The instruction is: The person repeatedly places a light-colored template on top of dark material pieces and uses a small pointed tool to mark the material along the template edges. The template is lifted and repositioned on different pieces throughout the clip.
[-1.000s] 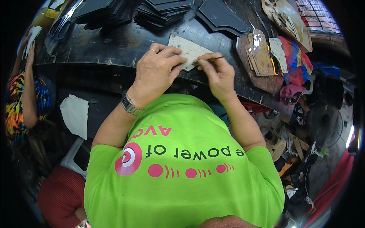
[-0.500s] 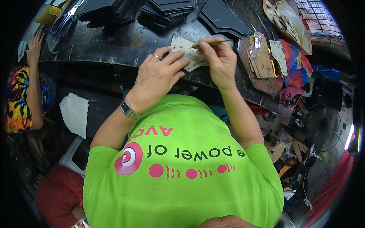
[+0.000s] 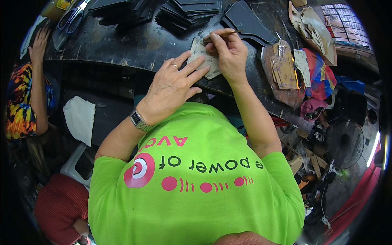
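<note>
I keep my left hand (image 3: 173, 85) flat, fingers spread, pinning the pale cardboard pattern piece (image 3: 206, 61) on the dark worktop (image 3: 122, 45) just below the black cut-piece stacks (image 3: 190, 12), right hand (image 3: 228, 55) pinching the thin marking tool (image 3: 222, 34), tracing tight along the pattern's top edge.

L hand (image 3: 173, 83) flat, fingers spread | R hand (image 3: 229, 51) pinched shut

A: What colours show on the worktop (image 3: 122, 45)?
B: It is black and scuffed. Black cut pieces (image 3: 192, 12) sit stacked on it. The cardboard template (image 3: 204, 61) is pale tan.
A: And clothing?
B: A lime-green T-shirt (image 3: 196, 192) with pink and black print. Nearby, a multicoloured tie-dye sleeve (image 3: 18, 106) and blue-handled scissors (image 3: 71, 18).
</note>
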The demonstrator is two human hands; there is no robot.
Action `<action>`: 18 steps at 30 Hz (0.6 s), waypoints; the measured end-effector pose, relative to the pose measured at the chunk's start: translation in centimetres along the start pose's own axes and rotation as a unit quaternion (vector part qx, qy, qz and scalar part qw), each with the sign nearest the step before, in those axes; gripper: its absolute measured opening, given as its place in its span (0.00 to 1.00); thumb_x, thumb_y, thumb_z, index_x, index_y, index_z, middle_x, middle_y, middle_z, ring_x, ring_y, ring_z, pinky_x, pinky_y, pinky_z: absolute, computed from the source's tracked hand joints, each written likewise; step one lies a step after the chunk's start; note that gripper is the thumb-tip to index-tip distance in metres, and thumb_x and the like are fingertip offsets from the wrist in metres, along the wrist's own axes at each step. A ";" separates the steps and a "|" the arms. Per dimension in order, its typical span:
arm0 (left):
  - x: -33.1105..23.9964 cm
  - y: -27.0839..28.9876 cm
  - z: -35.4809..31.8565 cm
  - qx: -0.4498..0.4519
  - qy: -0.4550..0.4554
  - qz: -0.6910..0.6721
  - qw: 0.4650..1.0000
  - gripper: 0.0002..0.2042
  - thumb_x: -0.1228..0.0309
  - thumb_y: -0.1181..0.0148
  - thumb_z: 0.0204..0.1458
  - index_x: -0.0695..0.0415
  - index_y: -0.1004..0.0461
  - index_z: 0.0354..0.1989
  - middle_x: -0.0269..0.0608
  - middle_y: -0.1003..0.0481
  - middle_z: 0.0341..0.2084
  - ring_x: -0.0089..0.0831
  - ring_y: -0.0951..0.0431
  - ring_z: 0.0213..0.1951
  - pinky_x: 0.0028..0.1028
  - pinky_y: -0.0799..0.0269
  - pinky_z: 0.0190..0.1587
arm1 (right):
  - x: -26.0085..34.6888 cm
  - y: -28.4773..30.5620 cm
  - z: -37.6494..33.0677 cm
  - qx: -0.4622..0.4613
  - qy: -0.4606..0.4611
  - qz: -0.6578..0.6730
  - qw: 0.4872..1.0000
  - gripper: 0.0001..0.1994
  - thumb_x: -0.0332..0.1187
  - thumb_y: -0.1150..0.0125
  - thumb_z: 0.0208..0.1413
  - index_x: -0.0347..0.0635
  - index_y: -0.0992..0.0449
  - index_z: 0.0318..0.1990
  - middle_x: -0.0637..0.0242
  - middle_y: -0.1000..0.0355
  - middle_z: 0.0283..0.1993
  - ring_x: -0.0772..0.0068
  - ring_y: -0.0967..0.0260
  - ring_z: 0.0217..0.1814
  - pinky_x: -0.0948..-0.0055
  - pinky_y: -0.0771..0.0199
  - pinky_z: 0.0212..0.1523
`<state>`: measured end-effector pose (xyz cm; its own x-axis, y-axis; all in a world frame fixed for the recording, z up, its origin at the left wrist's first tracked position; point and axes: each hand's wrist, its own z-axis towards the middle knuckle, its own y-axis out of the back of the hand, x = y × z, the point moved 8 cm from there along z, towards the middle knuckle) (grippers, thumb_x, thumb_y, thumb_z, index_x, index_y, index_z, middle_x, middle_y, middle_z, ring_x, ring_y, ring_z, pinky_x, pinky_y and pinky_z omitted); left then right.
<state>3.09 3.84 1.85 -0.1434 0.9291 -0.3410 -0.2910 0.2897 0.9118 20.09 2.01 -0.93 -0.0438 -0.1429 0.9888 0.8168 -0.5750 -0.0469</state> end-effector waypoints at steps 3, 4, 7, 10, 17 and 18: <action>0.0 -0.1 -0.2 0.017 0.004 0.007 1.000 0.33 0.60 0.27 0.52 0.49 0.28 0.68 0.39 0.32 0.69 0.44 0.36 0.71 0.43 0.37 0.68 | 0.0 -1.2 -0.1 0.020 0.031 -0.131 0.991 0.04 0.27 0.37 0.69 0.37 0.22 0.47 0.67 0.19 0.41 0.81 0.23 0.37 0.79 0.22 0.40; -0.1 -0.1 -0.3 0.024 0.004 0.010 1.000 0.34 0.60 0.27 0.52 0.48 0.28 0.69 0.40 0.32 0.70 0.44 0.36 0.72 0.43 0.37 0.69 | 0.4 -1.6 -0.2 0.026 0.060 -0.194 0.979 0.04 0.27 0.37 0.69 0.38 0.22 0.47 0.68 0.19 0.40 0.80 0.23 0.37 0.79 0.22 0.40; -0.3 -0.4 -0.3 0.054 -0.001 0.020 0.998 0.37 0.59 0.25 0.50 0.45 0.30 0.70 0.41 0.35 0.72 0.46 0.38 0.73 0.44 0.39 0.70 | 1.3 -2.1 -0.2 0.026 0.113 -0.269 0.956 0.04 0.27 0.36 0.68 0.37 0.22 0.46 0.67 0.19 0.38 0.78 0.23 0.34 0.77 0.22 0.37; -0.5 -0.4 -0.4 0.072 -0.009 0.039 0.997 0.40 0.57 0.23 0.47 0.43 0.32 0.72 0.42 0.36 0.73 0.48 0.40 0.74 0.45 0.41 0.71 | -1.0 -0.5 0.7 -0.005 -0.042 0.024 0.999 0.04 0.29 0.39 0.69 0.39 0.22 0.45 0.67 0.20 0.36 0.80 0.24 0.32 0.78 0.23 0.35; -1.0 -0.7 -0.6 0.099 -0.022 0.078 0.992 0.47 0.55 0.22 0.43 0.42 0.37 0.76 0.41 0.40 0.75 0.51 0.44 0.75 0.45 0.43 0.72 | 0.4 -2.2 -0.5 0.112 0.078 -0.139 0.981 0.04 0.24 0.38 0.65 0.36 0.22 0.45 0.63 0.21 0.35 0.75 0.23 0.36 0.74 0.23 0.41; -0.9 -0.9 -0.7 0.116 -0.020 0.085 0.989 0.48 0.55 0.22 0.44 0.42 0.38 0.76 0.40 0.40 0.75 0.51 0.44 0.75 0.45 0.43 0.72 | 0.5 -2.4 -0.7 0.118 0.085 -0.153 0.977 0.05 0.24 0.38 0.64 0.36 0.22 0.45 0.62 0.21 0.35 0.75 0.23 0.36 0.74 0.22 0.41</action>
<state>2.87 2.56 1.20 -0.1321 0.9760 -0.1734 -0.0408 0.1694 0.9847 17.70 2.73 -0.38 -0.3849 -0.1364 0.9128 0.8598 -0.4124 0.3010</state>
